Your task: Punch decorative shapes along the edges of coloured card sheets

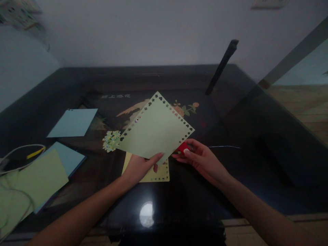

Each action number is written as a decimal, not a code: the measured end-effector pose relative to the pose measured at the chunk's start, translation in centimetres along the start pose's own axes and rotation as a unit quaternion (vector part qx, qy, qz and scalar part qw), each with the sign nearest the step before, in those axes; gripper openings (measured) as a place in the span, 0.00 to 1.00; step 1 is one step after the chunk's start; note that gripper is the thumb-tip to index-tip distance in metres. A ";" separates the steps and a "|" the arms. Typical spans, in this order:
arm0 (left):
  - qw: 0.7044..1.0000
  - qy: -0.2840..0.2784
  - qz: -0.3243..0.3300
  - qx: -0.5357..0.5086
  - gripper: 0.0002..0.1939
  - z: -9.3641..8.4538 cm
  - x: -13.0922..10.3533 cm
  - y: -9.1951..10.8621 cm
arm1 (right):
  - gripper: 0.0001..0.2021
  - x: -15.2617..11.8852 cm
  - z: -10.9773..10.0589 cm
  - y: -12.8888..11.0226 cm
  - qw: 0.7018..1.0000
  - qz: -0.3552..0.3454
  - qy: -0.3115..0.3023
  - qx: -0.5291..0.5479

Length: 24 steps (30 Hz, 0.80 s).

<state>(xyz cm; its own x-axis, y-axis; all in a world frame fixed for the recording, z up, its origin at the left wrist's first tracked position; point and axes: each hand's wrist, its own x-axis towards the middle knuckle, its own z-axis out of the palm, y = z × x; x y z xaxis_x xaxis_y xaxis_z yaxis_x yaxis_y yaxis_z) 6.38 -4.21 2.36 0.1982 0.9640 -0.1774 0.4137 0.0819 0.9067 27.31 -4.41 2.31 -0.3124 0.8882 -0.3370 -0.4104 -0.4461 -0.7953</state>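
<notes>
My left hand (pixel 139 168) grips the lower corner of a pale green sheet of paper (pixel 156 130), thumb on top. Star and heart holes run along its two far edges and down the right side. At the sheet's lower right edge, my right hand (pixel 205 160) is closed around a small red paper punch (pixel 182 147), partly hidden by fingers and paper. Beneath lies a yellow sheet (pixel 153 176) with holes near its border, mostly covered. A heap of small punched paper bits (pixel 111 140) sits by the green sheet's left corner.
Light blue sheets (pixel 74 123) and green sheets (pixel 43 174) lie on the dark glossy table (pixel 205 198) at left, with a white cable (pixel 22 147) over them. A black upright stick-like object (pixel 222 66) stands at the back right. A thin wire (pixel 224 147) lies on the right.
</notes>
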 end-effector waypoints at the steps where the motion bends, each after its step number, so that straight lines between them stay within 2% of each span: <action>1: 1.000 0.001 0.002 0.003 0.12 0.0 0.0 0.0 | 0.17 0.0 0.0 0.0 1.000 -0.002 0.000 -0.003; 14: 1.000 0.012 -0.001 0.016 0.13 0.1 0.0 0.0 | 0.15 -0.1 0.2 0.2 1.000 -0.020 -0.004 -0.018; 24: 0.999 0.014 0.020 0.039 0.14 0.2 -0.2 -0.1 | 0.16 0.0 0.5 0.3 0.999 -0.024 0.011 -0.025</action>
<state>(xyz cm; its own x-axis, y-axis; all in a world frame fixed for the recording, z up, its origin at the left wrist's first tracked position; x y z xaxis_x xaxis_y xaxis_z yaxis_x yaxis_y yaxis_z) 6.43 -4.42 2.20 0.1911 0.9731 -0.1287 0.4741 0.0233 0.8802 26.76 -4.58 2.29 -0.2748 0.9108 -0.3081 -0.3812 -0.3974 -0.8347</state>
